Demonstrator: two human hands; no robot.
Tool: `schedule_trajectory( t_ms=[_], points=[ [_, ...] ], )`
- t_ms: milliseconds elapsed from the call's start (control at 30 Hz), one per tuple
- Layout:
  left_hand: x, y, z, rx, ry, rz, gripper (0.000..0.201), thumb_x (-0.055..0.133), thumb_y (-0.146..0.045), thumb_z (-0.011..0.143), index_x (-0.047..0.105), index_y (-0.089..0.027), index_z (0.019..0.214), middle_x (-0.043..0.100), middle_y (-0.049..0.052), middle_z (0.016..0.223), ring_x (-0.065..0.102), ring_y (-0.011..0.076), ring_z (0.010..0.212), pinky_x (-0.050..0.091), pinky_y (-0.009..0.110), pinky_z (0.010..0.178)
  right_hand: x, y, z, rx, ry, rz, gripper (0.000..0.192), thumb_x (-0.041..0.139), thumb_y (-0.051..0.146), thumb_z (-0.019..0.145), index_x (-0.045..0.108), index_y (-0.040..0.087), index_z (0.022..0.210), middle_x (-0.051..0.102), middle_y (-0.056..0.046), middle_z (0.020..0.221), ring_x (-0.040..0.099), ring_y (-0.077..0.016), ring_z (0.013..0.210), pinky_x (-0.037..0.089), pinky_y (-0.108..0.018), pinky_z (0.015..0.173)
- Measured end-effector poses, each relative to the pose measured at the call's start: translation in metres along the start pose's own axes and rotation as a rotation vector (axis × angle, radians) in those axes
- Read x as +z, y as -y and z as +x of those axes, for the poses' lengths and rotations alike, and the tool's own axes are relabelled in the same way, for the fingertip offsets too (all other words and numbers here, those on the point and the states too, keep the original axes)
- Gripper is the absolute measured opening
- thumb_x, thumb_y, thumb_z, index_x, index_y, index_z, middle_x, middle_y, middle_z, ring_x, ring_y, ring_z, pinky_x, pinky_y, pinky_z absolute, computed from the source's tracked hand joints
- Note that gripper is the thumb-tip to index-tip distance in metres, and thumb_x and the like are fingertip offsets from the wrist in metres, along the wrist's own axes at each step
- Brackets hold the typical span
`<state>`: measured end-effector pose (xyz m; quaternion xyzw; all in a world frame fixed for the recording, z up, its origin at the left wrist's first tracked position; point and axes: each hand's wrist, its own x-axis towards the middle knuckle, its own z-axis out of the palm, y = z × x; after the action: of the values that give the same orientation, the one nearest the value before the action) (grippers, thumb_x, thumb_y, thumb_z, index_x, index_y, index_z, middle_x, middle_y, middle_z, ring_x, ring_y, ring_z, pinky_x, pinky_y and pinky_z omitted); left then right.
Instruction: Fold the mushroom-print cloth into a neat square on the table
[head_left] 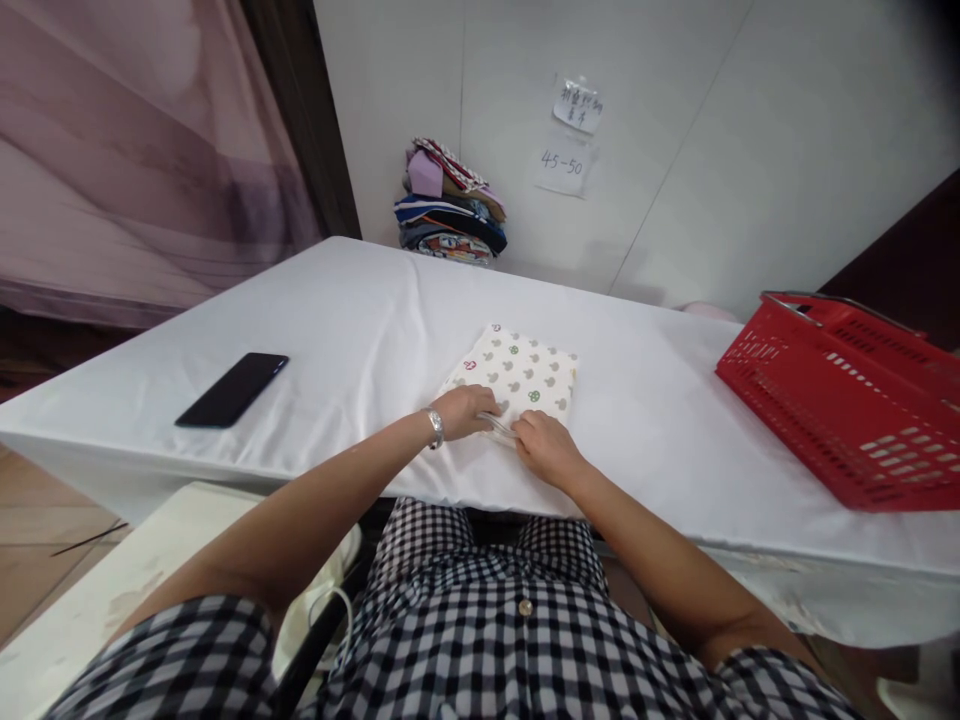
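A folded white cloth (517,372) printed with small grey, green and red mushroom shapes lies flat on the white-covered table in front of me. At its near edge, my left hand (466,411) has its fingers closed on the cloth's rim; a silver bracelet circles that wrist. Just to the right, my right hand (546,446) pinches the same near edge. Between the two hands a short stretch of the edge is lifted and shows as a pale folded strip. The fingertips are partly hidden by the hands themselves.
A black phone (233,389) lies on the left of the white tablecloth (337,320). On the right stands a red plastic basket (840,400) with a metal handle. A stack of folded clothes (452,205) is behind the table, by the wall with paper notes (564,163).
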<state>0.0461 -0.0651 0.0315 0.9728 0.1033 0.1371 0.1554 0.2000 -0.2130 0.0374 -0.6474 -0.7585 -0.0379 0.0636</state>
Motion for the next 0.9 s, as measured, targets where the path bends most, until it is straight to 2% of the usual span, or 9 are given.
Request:
schedule_trajectory(
  t_ms=[200,533,733,900],
  points=[
    [-0.002,-0.002,0.001,-0.012,0.027,0.017,0.019,0.06,-0.019,0.076,0.065,-0.021,0.093,0.063,0.002,0.094,0.057,0.0157,0.089,0.043,0.028,0.078,0.001,0.001,0.0,-0.008,-0.012,-0.017,0.018,0.041,0.013,0.086,0.059,0.016,0.089,0.055,-0.009,0.09,0.046,-0.0199,0.083,0.035,-0.031,0.071],
    [-0.005,-0.005,0.004,-0.02,0.034,0.059,0.008,0.058,-0.017,0.077,0.062,-0.019,0.083,0.062,0.0,0.086,0.056,0.0149,0.084,0.042,0.027,0.074,0.008,-0.005,-0.003,-0.014,-0.072,0.065,0.016,0.044,0.015,0.085,0.058,0.016,0.094,0.055,-0.007,0.093,0.046,-0.0187,0.087,0.037,-0.03,0.075],
    [-0.002,-0.011,-0.004,0.082,-0.03,0.234,0.014,0.045,-0.018,0.086,0.059,-0.016,0.085,0.059,0.005,0.086,0.052,0.0161,0.081,0.041,0.029,0.075,0.008,-0.002,-0.003,0.021,-0.072,0.062,0.017,0.046,0.015,0.082,0.056,0.017,0.095,0.053,-0.007,0.093,0.045,-0.0196,0.088,0.037,-0.03,0.075],
    [0.009,-0.012,-0.015,0.076,-0.074,0.3,0.019,0.04,-0.02,0.09,0.058,-0.016,0.088,0.059,0.006,0.089,0.05,0.0167,0.083,0.041,0.031,0.076,0.009,-0.003,-0.005,-0.001,-0.068,0.062,0.018,0.046,0.01,0.079,0.056,0.016,0.093,0.052,-0.008,0.094,0.044,-0.0201,0.087,0.036,-0.032,0.074]
  ],
)
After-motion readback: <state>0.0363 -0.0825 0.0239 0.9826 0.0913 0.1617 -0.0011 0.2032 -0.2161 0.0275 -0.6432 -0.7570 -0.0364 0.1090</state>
